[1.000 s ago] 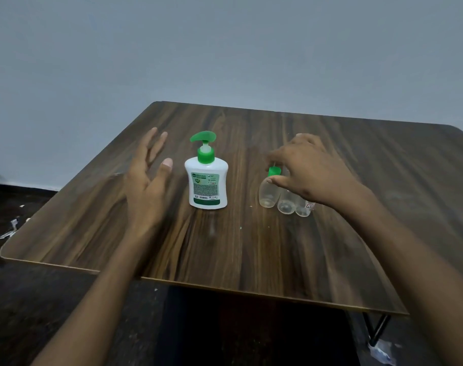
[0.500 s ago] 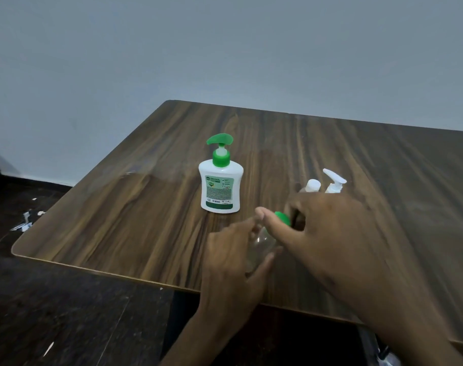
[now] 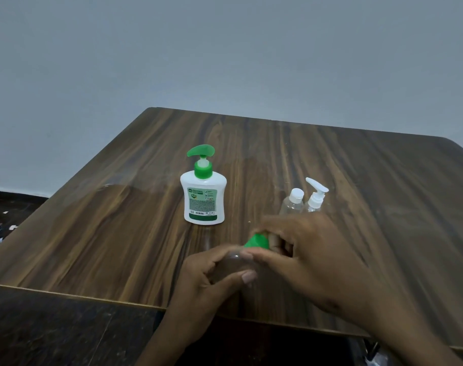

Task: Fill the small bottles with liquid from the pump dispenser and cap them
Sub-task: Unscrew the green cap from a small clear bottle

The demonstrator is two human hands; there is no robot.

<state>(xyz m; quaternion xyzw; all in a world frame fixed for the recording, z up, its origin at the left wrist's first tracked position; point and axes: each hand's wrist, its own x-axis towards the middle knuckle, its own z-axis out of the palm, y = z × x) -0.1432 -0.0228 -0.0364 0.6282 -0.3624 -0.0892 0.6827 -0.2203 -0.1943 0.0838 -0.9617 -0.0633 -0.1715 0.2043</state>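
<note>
Unmoved: left hand (image 3: 204, 283) grips clear bottle (image 3: 231, 268) | right hand (image 3: 307, 260) pinches green cap (image 3: 256, 242)

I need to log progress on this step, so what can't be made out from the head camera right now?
- Clear bottle: mostly hidden by left hand; fill level unreadable.
- Green cap: right hand covers it; loosened or tight unclear, blurred.
- Two small bottles: lower parts hidden behind right hand.
- Dispenser label: too small.

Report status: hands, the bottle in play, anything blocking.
Left hand grips clear bottle; right hand pinches its green cap. Soap dispenser untouched behind. Two white-topped bottles waiting, nothing blocking.
</note>
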